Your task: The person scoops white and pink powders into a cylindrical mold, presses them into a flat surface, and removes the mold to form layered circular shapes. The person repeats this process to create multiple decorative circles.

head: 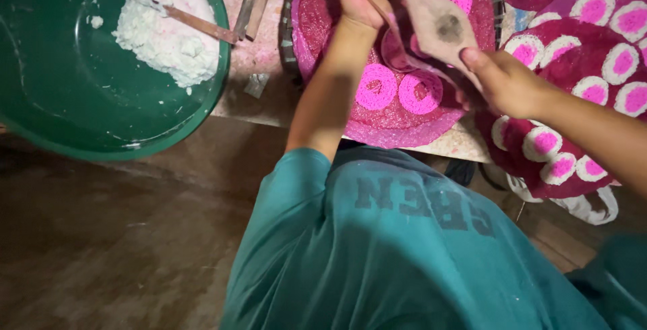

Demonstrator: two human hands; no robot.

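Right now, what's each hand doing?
Left hand: closed on the cloth cone's top.
Right hand: gripping the cone's lower end.

- A large green basin [74, 94] sits at the upper left, holding a lump of white dough [168, 30].
- A thin flat stick [182, 18] lies across the dough, one end over the basin's rim.
- Dark red mats with white-ringed pink discs [593, 67] overlap at the right.
- A brown floor [121, 235] spreads below.
- A teal shirt [404, 256] fills the lower middle.
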